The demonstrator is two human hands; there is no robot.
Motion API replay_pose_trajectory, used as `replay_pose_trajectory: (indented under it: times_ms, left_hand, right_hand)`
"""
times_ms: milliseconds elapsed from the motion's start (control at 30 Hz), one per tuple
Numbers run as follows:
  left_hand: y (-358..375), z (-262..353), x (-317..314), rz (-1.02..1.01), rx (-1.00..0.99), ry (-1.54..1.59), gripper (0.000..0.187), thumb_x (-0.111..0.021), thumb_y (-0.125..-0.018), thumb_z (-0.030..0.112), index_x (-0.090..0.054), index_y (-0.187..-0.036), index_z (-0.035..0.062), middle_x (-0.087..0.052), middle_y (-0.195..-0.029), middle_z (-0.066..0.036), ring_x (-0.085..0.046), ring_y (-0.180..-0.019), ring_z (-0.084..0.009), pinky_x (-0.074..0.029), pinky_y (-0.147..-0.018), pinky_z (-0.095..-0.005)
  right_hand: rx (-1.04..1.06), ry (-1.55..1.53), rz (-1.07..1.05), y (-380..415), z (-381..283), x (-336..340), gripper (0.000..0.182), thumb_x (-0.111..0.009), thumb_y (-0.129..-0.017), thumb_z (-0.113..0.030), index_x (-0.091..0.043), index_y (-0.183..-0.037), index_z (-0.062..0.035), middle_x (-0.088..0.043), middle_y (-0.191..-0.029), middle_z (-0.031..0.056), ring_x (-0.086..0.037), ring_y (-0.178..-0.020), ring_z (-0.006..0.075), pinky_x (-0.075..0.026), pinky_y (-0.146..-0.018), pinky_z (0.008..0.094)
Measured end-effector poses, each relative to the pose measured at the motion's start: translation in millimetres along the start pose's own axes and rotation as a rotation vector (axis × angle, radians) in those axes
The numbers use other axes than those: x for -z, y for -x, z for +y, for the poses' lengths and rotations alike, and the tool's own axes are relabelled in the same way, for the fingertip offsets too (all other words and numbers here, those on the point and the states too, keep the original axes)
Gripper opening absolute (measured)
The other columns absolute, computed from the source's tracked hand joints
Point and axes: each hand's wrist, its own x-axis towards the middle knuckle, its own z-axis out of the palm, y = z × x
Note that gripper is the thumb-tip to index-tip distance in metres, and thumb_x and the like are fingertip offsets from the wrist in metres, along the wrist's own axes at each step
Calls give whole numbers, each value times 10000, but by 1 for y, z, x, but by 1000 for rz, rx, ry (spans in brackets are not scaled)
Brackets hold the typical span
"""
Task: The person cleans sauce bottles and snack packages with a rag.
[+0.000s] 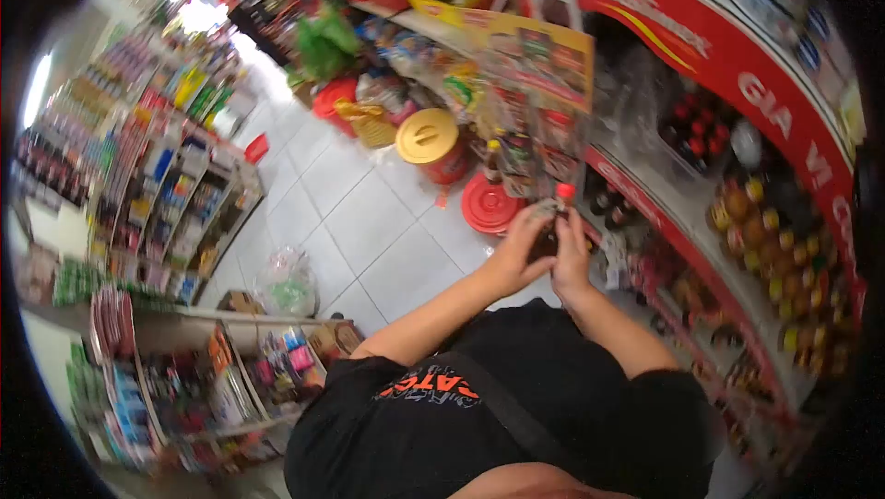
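Note:
Both hands meet in front of my chest around a dark bottle with a red cap (565,192). My right hand (572,255) is closed along the bottle's right side, just under the cap. From the left, my left hand (524,245) curls in, its fingertips near the bottle's neck. At those fingertips shows a small greyish, cloth-like piece (548,207); its kind is hard to make out. Fingers cover most of the bottle's body. Just beyond the hands, a red round lid (489,204) sits low near the floor.
On the right runs a shelf unit with a red sign band (765,93) and rows of bottles (765,241). Hanging packets (535,61) are ahead. A red bucket with a yellow lid (428,136) stands on the tiled floor (369,241). Stocked shelves (175,204) line the left.

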Motion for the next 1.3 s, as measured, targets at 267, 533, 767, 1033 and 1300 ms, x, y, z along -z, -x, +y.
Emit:
replay_pose_trajectory:
  times_ms: [267, 533, 767, 1033, 1300]
  left_hand:
    - [5, -4, -3, -23, 323, 503, 707, -708, -648, 96, -322, -1240, 69, -413, -1193, -110, -384, -1137, -192, -297, -971, -341]
    - [19, 7, 15, -5, 183, 302, 605, -691, -606, 71, -428, -1150, 72, -437, -1140, -143, -444, -1076, -252, -360, -916, -348]
    - [31, 4, 6, 78, 286, 84, 381, -709, -652, 125, -523, -974, 46, -500, -1002, -118, -494, -949, -268, -409, -828, -337]
    - [40, 7, 25, -19, 322, 118, 220, -686, -719, 165, -548, -840, 43, -583, -806, -82, -552, -751, -188, -442, -685, -294]
    - [78, -7, 46, 110, 644, 165, 203, -652, -738, 98, -535, -885, 23, -572, -823, -82, -555, -761, -169, -456, -658, -275]
  right_hand:
    - [-95, -48, -114, -16, -14, 12, 355, -426, -877, -139, -411, -1203, 1, -487, -1120, 76, -473, -1025, 159, -355, -895, 280]
    - [-306, 206, -292, -25, -49, 23, 232, -618, -746, -58, -517, -951, -21, -520, -843, 9, -492, -671, 71, -415, -556, 207]
    - [229, 626, -237, -13, -64, 0, 250, -629, -723, -69, -507, -928, 3, -469, -892, 47, -482, -661, 89, -400, -513, 208]
    - [905, 866, 69, -57, -146, 24, 199, -620, -670, -6, -494, -824, -20, -498, -831, 73, -470, -746, 171, -395, -707, 272]
    - [899, 1028, 376, -97, -202, 65, 257, -676, -673, -123, -525, -861, -32, -547, -768, 118, -536, -703, 259, -431, -660, 327]
